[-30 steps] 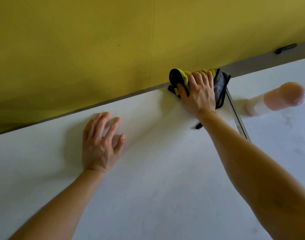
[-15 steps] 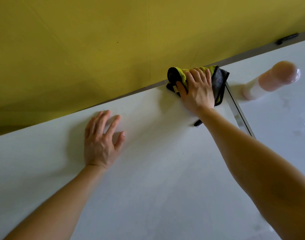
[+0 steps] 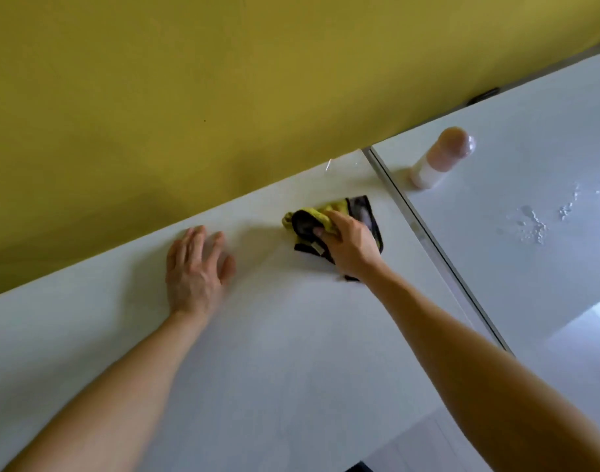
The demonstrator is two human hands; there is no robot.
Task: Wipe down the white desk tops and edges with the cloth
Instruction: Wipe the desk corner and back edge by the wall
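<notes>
Ideally, right hand [image 3: 351, 248] (gripping cloth [image 3: 305, 224], frame centre) should sweep overlapping strokes; left hand [image 3: 193, 267] lies flat, empty, on desk [image 3: 257, 352].

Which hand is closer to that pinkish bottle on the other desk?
Right. The right hand, gripping the cloth, is just across the desk seam from the bottle; the left hand rests flat farther away, left of the cloth.

The right hand [image 3: 351, 247] hid much of the cloth [image 3: 363, 209], and what showed was smeared. The fingers [image 3: 196, 240] of the left hand [image 3: 193, 270] were blurred too. The bottle [image 3: 441, 155] on the far right table [image 3: 530, 267] was too soft to read. A small dark piece [image 3: 484, 95] by the wall was unidentifiable. Both forearms ran off the near edge.
</notes>
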